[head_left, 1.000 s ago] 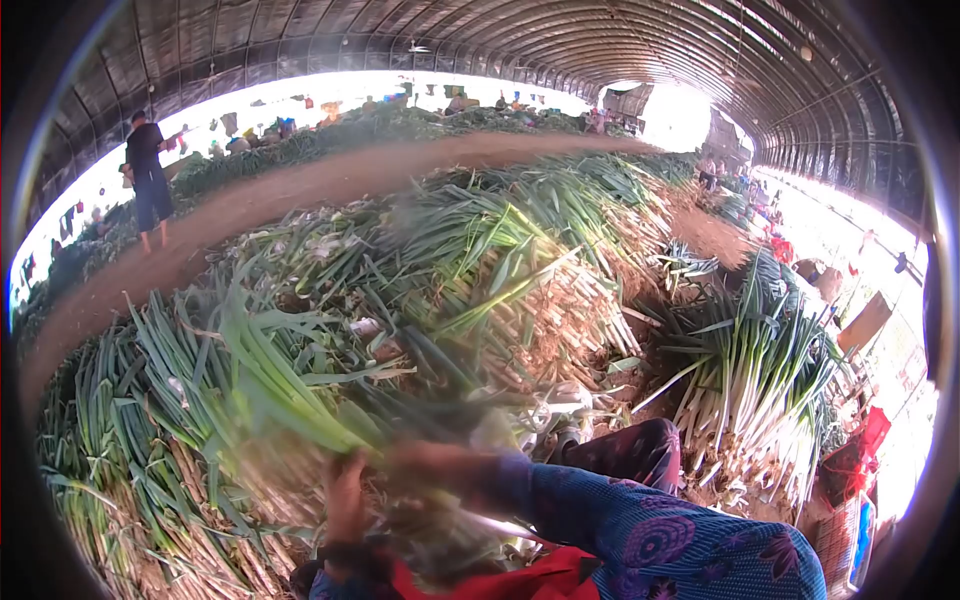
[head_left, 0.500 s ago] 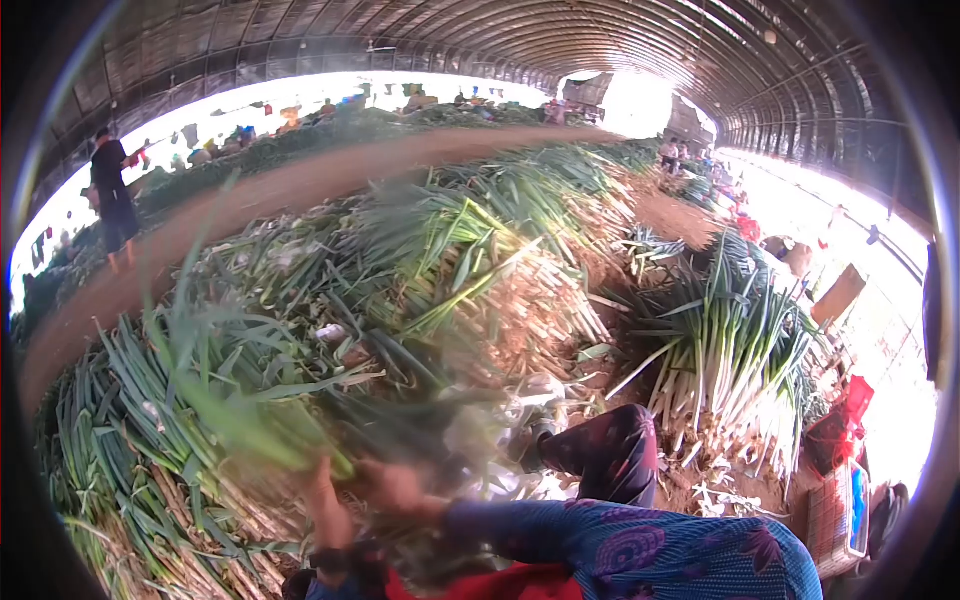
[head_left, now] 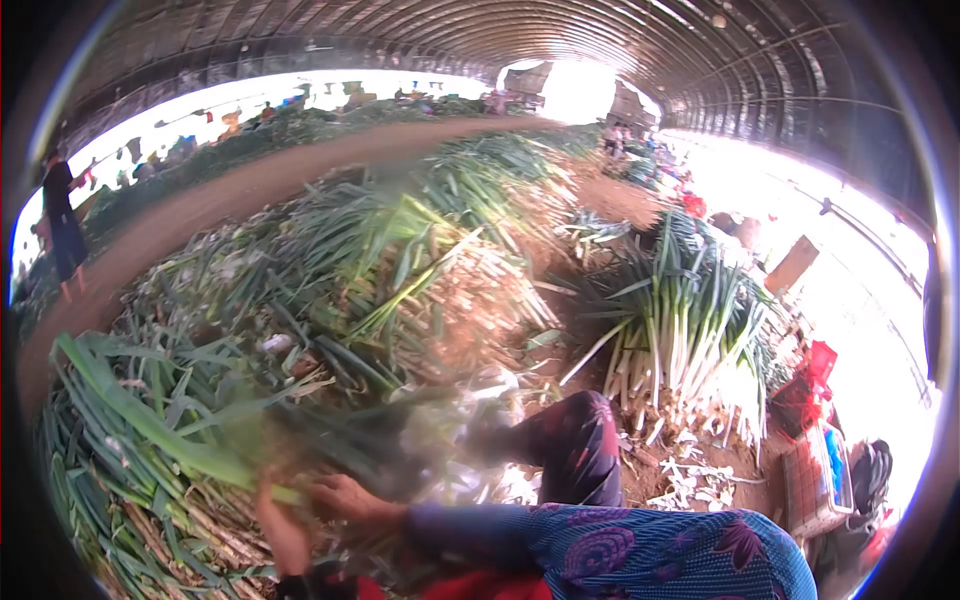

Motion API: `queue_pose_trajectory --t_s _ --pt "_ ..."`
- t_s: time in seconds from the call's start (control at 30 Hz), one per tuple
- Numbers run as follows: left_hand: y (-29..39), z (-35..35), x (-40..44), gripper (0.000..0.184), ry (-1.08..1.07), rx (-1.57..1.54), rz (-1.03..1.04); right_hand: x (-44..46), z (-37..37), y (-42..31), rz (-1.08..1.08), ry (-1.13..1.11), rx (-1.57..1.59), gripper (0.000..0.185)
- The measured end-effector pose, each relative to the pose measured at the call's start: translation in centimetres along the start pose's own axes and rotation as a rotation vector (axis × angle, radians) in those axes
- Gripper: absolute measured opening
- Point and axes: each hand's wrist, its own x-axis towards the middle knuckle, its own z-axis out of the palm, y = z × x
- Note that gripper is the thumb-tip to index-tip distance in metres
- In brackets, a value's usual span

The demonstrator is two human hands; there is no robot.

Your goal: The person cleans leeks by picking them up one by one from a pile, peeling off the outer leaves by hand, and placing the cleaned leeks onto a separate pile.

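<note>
A long green onion [head_left: 190,455] slants from my hands up to the left, over the heap. My left hand [head_left: 283,530] is closed around its stalk, low in the view and partly blurred. Close beside it, my right hand [head_left: 350,498] has curled fingers at the stalk's other end; motion blur hides their exact grip. Below and left of the hands lies a pile of untrimmed green onions [head_left: 150,510], with leaves pointing up and brownish stalks toward me.
A bundle of white-stalked green onions [head_left: 680,340] stands to the right, peelings [head_left: 695,483] in front of it. Another heap [head_left: 460,300] lies ahead. A crate [head_left: 815,480] and red bag [head_left: 805,390] are at right. A person [head_left: 62,220] stands beyond the dirt path [head_left: 240,185].
Both hands have moved slightly left and down with the green onion, whose leaves have swung from upright to leaning left. The view has turned a little right.
</note>
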Motion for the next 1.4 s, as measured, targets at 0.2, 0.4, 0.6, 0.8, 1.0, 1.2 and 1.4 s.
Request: queue_pose_trajectory --t_s 0.2,0.4,0.6,0.8,1.0,1.2,1.4 --pt "1.5 0.4 -1.1 0.042 0.004 0.181 -0.121 -0.7 -1.9 -2.5 0.375 -0.06 0.288 0.031" --pt "-1.2 -1.4 -0.4 0.047 0.016 0.336 -0.001 -1.7 -2.3 -1.7 0.479 -0.054 0.226 0.035" --pt "-0.2 -0.6 -0.7 0.044 -0.099 0.173 -0.061 -2.1 -1.2 0.2 0.615 0.016 0.248 0.033" --pt "-1.4 -1.6 0.0 0.043 -0.101 0.121 0.124 -4.3 -3.3 2.8 -0.372 0.181 -0.187 0.041" --pt "-0.8 -5.5 2.1 0.046 0.09 -0.161 0.08 -4.1 -8.4 8.6 -0.016 -0.019 -0.028 0.045" --pt "0.7 -5.6 1.6 0.022 0.018 -0.333 0.127 -4.0 -22.4 9.9 0.818 0.223 1.087 0.014" --pt "1.2 -6.5 0.6 0.034 0.051 -0.179 -0.039 -7.3 -27.2 10.8 0.504 -0.365 -1.275 0.029"
